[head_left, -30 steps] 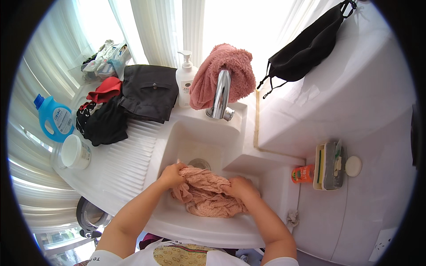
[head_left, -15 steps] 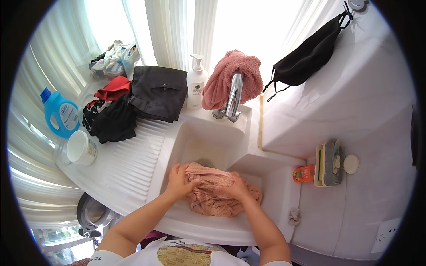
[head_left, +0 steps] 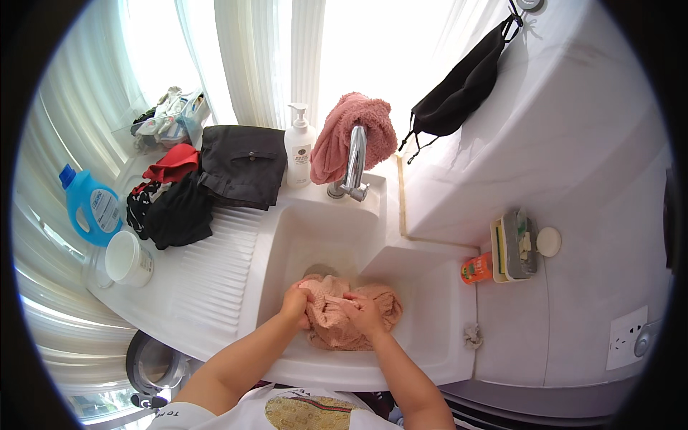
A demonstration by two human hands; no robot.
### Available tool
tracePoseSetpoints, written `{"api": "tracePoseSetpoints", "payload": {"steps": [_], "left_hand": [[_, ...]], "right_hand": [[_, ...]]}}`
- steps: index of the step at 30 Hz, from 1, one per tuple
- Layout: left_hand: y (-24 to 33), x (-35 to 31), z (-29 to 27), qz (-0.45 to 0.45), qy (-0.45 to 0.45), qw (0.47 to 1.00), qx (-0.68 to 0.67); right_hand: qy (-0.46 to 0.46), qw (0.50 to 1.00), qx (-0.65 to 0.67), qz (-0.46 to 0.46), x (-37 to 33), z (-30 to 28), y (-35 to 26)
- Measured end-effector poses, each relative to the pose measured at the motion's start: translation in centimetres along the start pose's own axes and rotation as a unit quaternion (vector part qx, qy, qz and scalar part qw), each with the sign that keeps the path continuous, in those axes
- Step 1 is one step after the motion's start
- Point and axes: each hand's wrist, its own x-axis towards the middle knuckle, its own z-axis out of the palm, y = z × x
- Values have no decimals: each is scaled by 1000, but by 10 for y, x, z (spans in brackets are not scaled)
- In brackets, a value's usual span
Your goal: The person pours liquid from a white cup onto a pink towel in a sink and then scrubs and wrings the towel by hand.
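Observation:
A bunched pink fleecy cloth (head_left: 342, 334) lies low in the white sink (head_left: 326, 228), close to its front wall. At the cloth's left side my left hand (head_left: 294, 302) has its fingers curled into the folds. My right hand (head_left: 366, 316) is closed on a raised fold near the middle, with part of the cloth spreading out to its right. Just beyond the cloth the drain (head_left: 320, 270) shows in part. Some fingertips of both hands are hidden in the fabric.
A chrome tap (head_left: 355, 161) stands behind the sink, with a rose-coloured towel (head_left: 334, 147) draped over it. Left are a pump bottle (head_left: 299, 150), dark folded clothing (head_left: 242, 165), a white tub (head_left: 129, 259) and a blue detergent bottle (head_left: 92, 208). An orange bottle (head_left: 476, 269) sits right.
My hands have come closer together on the cloth, and the right one now pinches a fold. The cloth is bunched more tightly between them. The whole view has shifted slightly.

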Motion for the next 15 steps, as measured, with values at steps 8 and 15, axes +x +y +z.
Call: {"api": "tracePoseSetpoints", "payload": {"steps": [8, 15], "left_hand": [[-28, -14, 25, -19, -10, 1000, -15], [-32, 4, 12, 84, 137, 985, 60]], "right_hand": [[298, 954, 26, 1, 16, 57, -21], [254, 966, -15, -39, -4, 87, -20]]}}
